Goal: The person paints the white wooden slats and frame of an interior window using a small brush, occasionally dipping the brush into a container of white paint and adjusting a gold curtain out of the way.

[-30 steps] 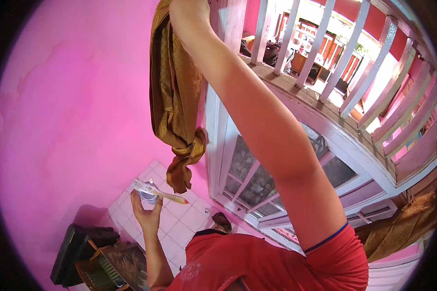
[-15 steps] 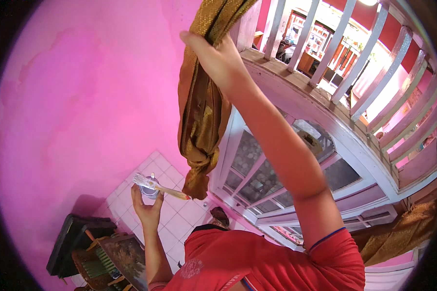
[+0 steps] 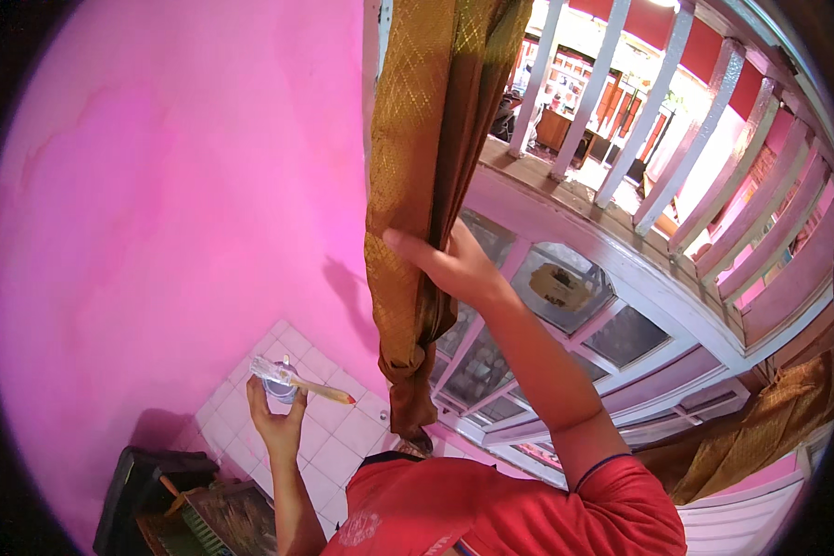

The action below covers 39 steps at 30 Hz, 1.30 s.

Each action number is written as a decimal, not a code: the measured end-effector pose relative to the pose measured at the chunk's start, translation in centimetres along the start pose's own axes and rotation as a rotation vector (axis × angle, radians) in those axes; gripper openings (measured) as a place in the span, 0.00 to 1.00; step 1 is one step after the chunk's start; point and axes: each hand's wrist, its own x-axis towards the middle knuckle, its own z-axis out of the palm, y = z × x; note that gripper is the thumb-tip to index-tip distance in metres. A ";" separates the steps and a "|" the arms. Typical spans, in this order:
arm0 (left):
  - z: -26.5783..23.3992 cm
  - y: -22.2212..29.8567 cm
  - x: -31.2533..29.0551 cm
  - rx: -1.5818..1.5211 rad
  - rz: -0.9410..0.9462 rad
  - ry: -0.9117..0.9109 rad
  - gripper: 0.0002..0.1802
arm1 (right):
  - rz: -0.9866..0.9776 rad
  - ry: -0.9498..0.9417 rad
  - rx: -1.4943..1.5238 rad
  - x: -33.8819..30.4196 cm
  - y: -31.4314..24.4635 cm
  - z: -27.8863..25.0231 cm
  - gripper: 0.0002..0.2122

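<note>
A long gold-brown curtain (image 3: 411, 139) hangs in front of the pink wall's corner, its lower end tied in a knot. My right hand (image 3: 459, 267) is wrapped round the curtain above the knot, thumb across its front and the fingers mostly hidden behind the cloth. Lower down on the left, my left hand (image 3: 275, 422) holds a small pale cup (image 3: 281, 392) between thumb and fingers. Across the cup's top lies a paintbrush (image 3: 317, 385), its whitish bristles to the left and its red-tipped wooden handle to the right. What the cup contains is hard to make out.
A pink wall (image 3: 185, 204) fills the left. White slatted railing (image 3: 612, 111) and a white-framed glass door (image 3: 491, 361) stand on the right, with another brown curtain (image 3: 732, 431). Black furniture (image 3: 134, 491) and a framed picture (image 3: 236, 517) lie lower left above white floor tiles (image 3: 329, 454).
My right hand has come down, and the curtain now hangs straighter, with its knot lower and further right. The left hand still holds the cup and brush, shifted slightly in view.
</note>
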 end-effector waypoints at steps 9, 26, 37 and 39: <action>-0.2 0.4 0.3 -0.012 0.022 -0.076 0.32 | 0.169 0.020 -0.082 -3.0 2.4 -2.5 0.29; -1.7 -2.0 -0.8 0.037 -0.107 -0.080 0.44 | 0.066 0.150 -0.145 1.2 2.1 4.6 0.16; -1.4 -0.4 -0.1 -0.014 -0.094 -0.106 0.41 | -0.128 0.277 0.140 3.2 6.0 5.8 0.21; -1.3 -0.5 -0.2 0.002 -0.091 -0.087 0.40 | -0.056 0.235 0.142 3.3 5.9 5.9 0.22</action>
